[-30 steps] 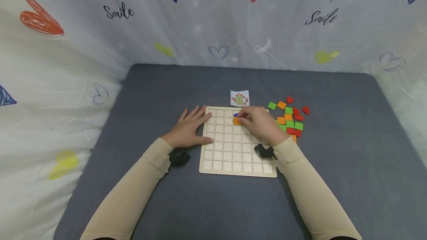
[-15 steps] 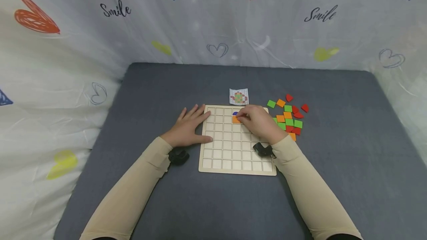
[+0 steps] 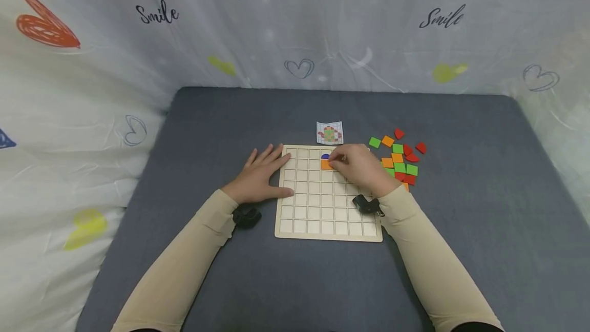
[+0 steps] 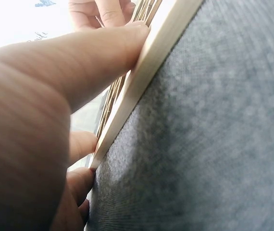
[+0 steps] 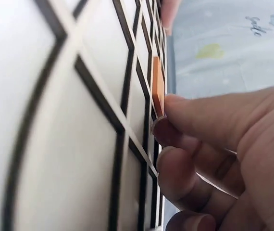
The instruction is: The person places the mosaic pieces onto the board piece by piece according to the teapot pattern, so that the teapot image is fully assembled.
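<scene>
A pale wooden grid board (image 3: 318,213) lies on the grey table. My left hand (image 3: 259,178) rests along its left edge with fingers spread, and in the left wrist view the thumb (image 4: 113,45) presses the rim. Near the board's far side, an orange square tile (image 3: 325,164) sits just in front of a blue rounded piece (image 3: 325,156). My right hand (image 3: 359,167) pinches the orange tile at its right side. Seen from the right wrist, thumb and index finger meet at a corner of the orange tile (image 5: 158,85), the other fingers curled below.
Behind the board lies a small pattern card (image 3: 329,133). Loose tiles lie to the right, among them green squares (image 3: 375,142), orange squares (image 3: 387,141) and red pieces (image 3: 399,133). A patterned curtain (image 3: 258,29) hangs beyond the table's far edge.
My right wrist has shifted slightly to the right while its fingertips stay at the orange tile. The left hand keeps its place on the board's edge.
</scene>
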`<control>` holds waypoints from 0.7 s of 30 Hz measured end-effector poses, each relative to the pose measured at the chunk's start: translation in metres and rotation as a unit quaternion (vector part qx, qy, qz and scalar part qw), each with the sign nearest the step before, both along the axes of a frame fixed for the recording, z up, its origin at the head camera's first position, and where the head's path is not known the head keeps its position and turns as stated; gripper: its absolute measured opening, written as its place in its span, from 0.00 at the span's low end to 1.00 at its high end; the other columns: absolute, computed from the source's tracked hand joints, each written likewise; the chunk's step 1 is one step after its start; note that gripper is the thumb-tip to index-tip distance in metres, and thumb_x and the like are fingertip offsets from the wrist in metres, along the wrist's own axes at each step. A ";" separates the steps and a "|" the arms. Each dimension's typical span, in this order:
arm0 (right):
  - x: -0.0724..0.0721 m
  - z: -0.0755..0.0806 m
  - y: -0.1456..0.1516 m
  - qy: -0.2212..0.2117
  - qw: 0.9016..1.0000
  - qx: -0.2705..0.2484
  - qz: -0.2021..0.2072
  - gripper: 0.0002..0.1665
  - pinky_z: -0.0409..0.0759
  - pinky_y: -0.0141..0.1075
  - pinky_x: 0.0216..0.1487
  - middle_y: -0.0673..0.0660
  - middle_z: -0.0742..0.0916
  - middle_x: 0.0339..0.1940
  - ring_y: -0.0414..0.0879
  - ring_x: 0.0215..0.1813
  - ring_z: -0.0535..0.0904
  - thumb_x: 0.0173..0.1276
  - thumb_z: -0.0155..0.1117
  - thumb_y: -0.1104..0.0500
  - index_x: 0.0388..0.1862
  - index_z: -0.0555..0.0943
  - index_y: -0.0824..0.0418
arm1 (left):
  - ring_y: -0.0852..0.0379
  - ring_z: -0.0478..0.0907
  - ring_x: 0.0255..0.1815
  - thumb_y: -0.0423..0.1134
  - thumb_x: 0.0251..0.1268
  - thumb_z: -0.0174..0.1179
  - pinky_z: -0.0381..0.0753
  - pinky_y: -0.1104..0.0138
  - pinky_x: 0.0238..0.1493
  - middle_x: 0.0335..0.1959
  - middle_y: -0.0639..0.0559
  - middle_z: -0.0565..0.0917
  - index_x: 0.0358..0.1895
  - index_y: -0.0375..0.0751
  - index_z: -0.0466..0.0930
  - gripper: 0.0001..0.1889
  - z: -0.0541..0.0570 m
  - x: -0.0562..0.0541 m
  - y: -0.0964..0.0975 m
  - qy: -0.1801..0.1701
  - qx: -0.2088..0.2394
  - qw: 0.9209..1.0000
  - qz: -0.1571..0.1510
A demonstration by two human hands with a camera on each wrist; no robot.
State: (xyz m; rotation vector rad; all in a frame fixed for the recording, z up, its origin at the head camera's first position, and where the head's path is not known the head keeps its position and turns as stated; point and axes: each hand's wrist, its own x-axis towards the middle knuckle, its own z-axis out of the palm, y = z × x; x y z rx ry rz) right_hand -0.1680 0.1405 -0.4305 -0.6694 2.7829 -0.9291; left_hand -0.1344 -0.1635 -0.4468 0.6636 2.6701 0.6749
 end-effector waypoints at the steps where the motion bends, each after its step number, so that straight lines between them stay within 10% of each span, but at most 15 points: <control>1: -0.001 0.001 0.002 -0.004 1.000 0.000 -0.001 0.06 0.83 0.44 0.42 0.53 0.91 0.42 0.47 0.37 0.83 0.74 0.71 0.58 0.45 0.91 0.57 | 0.48 0.32 0.89 0.67 0.66 0.66 0.22 0.46 0.84 0.89 0.49 0.41 0.87 0.51 0.49 0.54 -0.001 0.000 0.000 0.000 0.000 1.000 0.000; 12: -0.011 0.015 0.052 -0.022 0.997 -0.012 -0.072 0.11 0.76 0.42 0.30 0.61 0.89 0.48 0.50 0.24 0.75 0.78 0.65 0.60 0.53 0.89 0.62 | 0.48 0.32 0.89 0.68 0.67 0.66 0.21 0.47 0.84 0.89 0.50 0.41 0.87 0.51 0.49 0.54 -0.005 0.001 0.001 -0.001 0.001 1.000 -0.001; 21: -0.015 0.025 0.101 -0.028 0.991 0.009 -0.129 0.15 0.81 0.47 0.40 0.67 0.88 0.52 0.55 0.39 0.83 0.80 0.62 0.61 0.59 0.86 0.65 | 0.48 0.31 0.89 0.67 0.67 0.65 0.20 0.47 0.83 0.89 0.50 0.40 0.87 0.51 0.48 0.53 -0.001 -0.001 -0.002 -0.004 0.002 1.000 -0.006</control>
